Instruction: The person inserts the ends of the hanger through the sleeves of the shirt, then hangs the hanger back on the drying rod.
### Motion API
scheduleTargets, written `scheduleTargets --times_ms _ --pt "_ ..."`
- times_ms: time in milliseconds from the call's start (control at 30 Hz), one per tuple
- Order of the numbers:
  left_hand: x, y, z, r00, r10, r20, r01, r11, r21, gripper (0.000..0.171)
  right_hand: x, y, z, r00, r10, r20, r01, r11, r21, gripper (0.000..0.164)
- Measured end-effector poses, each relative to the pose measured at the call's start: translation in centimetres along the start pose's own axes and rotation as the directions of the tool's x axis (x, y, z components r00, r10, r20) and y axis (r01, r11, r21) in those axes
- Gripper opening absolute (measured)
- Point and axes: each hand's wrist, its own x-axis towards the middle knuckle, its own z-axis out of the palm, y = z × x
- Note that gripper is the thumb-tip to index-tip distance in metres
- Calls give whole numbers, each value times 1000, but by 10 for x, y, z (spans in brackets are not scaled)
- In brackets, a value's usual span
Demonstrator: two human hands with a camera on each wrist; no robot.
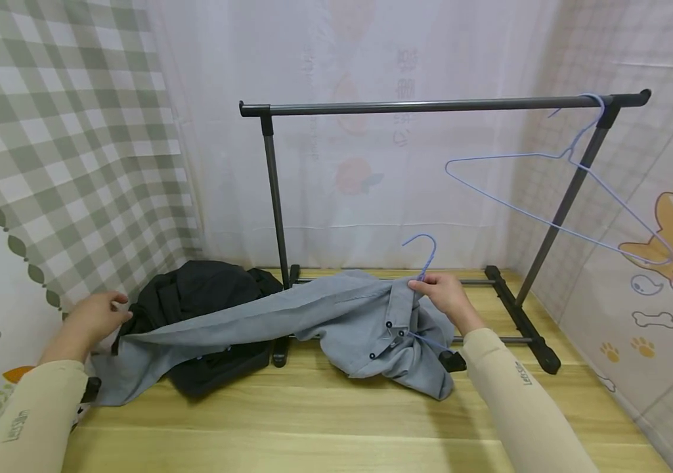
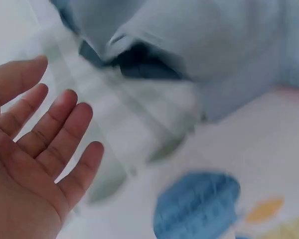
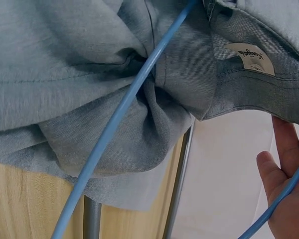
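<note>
A grey-blue button-up shirt point(image 1: 366, 322) hangs partly above the table, its long sleeve stretching left. My right hand point(image 1: 445, 295) holds it at the collar, right at the neck of a blue wire hanger point(image 1: 429, 253) whose hook sticks up. In the right wrist view, fingers point(image 3: 289, 144) reach behind the collar, and the hanger wire point(image 3: 124, 104) runs across the cloth into the shirt. My left hand point(image 1: 96, 318) is beside the sleeve's end with fingers apart and slightly bent. The left wrist view shows the palm bare, with the blurred cuff point(image 2: 139, 62) just beyond the fingertips.
A crumpled black garment point(image 1: 200, 295) lies behind the sleeve at the left. The dark clothes rack point(image 1: 431, 106) stands at the back, with another blue wire hanger point(image 1: 507, 156) on its right end. Patterned cloth walls point(image 1: 64, 98) enclose the wooden table point(image 1: 289, 427).
</note>
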Motion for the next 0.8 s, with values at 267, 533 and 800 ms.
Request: scheduleTargets --times_ms 267,533,800 --pt "19 56 44 992 116 -53 -119 990 -74 35 0 0 3 1000 8 15 -8 1000 4 42" --pt "37 129 80 974 181 -136 -202 965 -165 40 1 0 5 1000 -8 16 8 1000 -7 41" --pt "40 207 127 897 393 -201 -395 918 31 57 3 -8 8 997 -74 4 74 996 -46 40"
